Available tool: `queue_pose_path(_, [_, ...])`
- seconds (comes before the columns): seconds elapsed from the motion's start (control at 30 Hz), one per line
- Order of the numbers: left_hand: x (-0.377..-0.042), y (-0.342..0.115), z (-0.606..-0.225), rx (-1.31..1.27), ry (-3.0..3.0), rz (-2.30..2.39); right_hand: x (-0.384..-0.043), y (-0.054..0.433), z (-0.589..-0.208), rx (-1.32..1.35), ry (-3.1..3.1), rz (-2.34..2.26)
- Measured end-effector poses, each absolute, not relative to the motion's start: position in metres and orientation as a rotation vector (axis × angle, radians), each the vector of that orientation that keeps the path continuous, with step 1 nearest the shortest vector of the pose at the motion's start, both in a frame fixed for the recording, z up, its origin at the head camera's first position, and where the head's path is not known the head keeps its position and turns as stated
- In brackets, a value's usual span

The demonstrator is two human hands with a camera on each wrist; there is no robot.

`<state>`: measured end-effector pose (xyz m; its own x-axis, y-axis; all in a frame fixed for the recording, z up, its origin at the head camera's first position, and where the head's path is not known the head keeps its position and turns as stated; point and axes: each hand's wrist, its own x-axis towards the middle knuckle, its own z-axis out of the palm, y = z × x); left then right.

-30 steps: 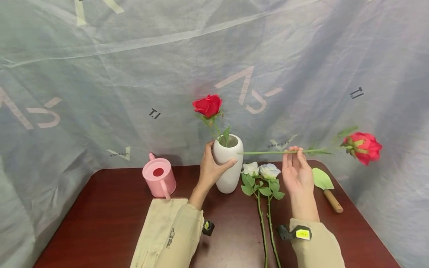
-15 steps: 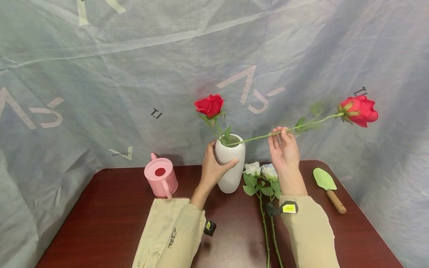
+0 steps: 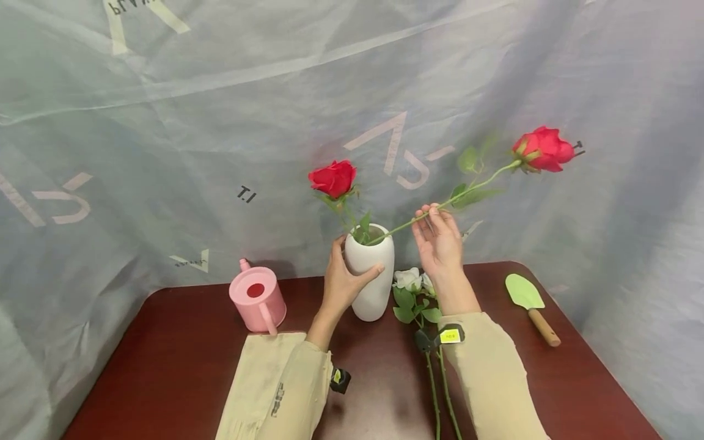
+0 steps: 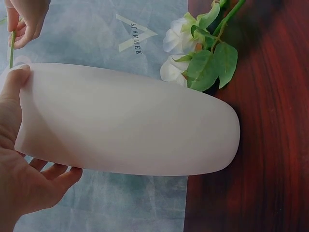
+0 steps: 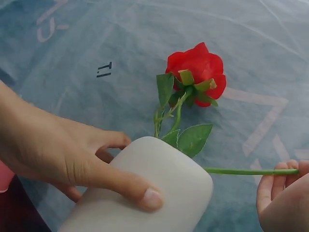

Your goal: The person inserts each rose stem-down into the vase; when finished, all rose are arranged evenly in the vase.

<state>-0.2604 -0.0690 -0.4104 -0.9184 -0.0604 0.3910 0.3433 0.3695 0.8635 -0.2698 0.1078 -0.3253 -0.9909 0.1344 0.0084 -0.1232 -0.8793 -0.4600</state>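
Observation:
My left hand [image 3: 345, 282] grips the upper part of a white vase [image 3: 375, 287], thumb across the near side and fingers round the left. One red rose [image 3: 333, 179] stands in the vase, leaning left. A second red rose [image 3: 541, 150] slants up to the right, its stem pinched by my right hand [image 3: 442, 241] between thumb and fingertips. The lower end of that stem passes into the vase mouth. In the right wrist view the left hand's thumb lies on the vase [image 5: 164, 193], and the held green stem [image 5: 241, 171] runs behind it.
White roses [image 3: 408, 280] lie on the dark red table [image 3: 165, 366], partly under my right forearm. A pink watering can [image 3: 257, 299] stands left, above a folded beige cloth [image 3: 258, 379]. A green trowel with a wooden handle [image 3: 543, 327] lies right. A grey curtain hangs behind.
My right hand has moved left and up with the second rose. Its stem has turned from level to slanted, and its lower end has gone into the vase mouth. The left hand keeps its grip.

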Motion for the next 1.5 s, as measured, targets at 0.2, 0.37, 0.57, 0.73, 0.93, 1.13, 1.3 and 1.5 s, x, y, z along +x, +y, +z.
queue_pose_path(0.2, [-0.261, -0.075, -0.410, -0.264, -2.257, -1.569, -0.272, 0.097, -0.324, 0.013, -0.798, 2.899])
queue_pose_path(0.37, [-0.262, -0.074, -0.410, -0.259, -2.262, -1.558, -0.268, 0.089, -0.321, 0.048, -1.026, 2.755])
queue_pose_path(0.57, [-0.264, -0.075, -0.409, -0.277, -2.233, -1.547, -0.270, 0.074, -0.323, 0.074, -1.277, 2.673])
queue_pose_path(0.73, [-0.262, -0.075, -0.410, -0.287, -2.240, -1.562, -0.271, 0.066, -0.334, -0.003, -1.585, 2.595])
queue_pose_path(0.93, [-0.260, -0.067, -0.408, -0.308, -2.267, -1.562, -0.265, 0.070, -0.345, -0.019, -2.031, 2.295])
queue_pose_path(1.13, [-0.260, -0.064, -0.406, -0.324, -2.253, -1.561, -0.248, 0.089, -0.353, -0.058, -1.962, 2.345])
queue_pose_path(1.3, [-0.261, -0.065, -0.406, -0.309, -2.260, -1.557, -0.232, 0.112, -0.370, -0.052, -1.779, 2.483])
queue_pose_path(1.5, [-0.262, -0.069, -0.409, -0.290, -2.271, -1.562, -0.215, 0.144, -0.404, -0.124, -1.656, 2.562])
